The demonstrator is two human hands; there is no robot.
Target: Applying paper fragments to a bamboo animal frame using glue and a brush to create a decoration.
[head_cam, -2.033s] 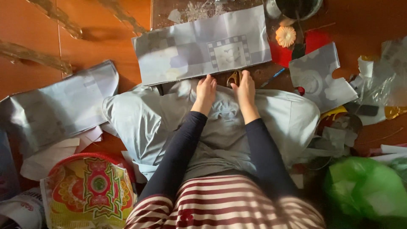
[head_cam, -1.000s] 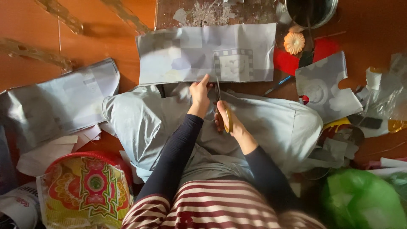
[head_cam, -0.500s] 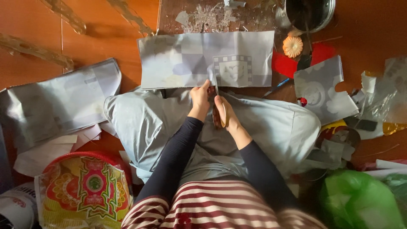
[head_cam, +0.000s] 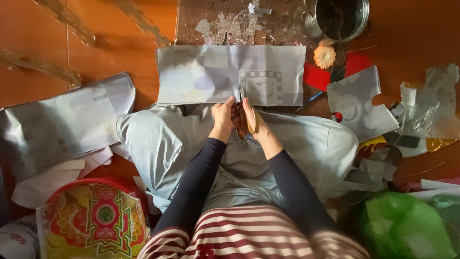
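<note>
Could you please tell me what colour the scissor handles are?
The scissor handles look yellow, seen in the head view, in the right hand.

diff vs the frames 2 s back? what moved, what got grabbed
The right hand picked up scissors, drew back over the lap, then brought them forward; now the blades are at the near edge of the grey paper sheet. The left hand stayed at that edge, holding it. The metal pot, orange flower and printed bag lie as before.
</note>
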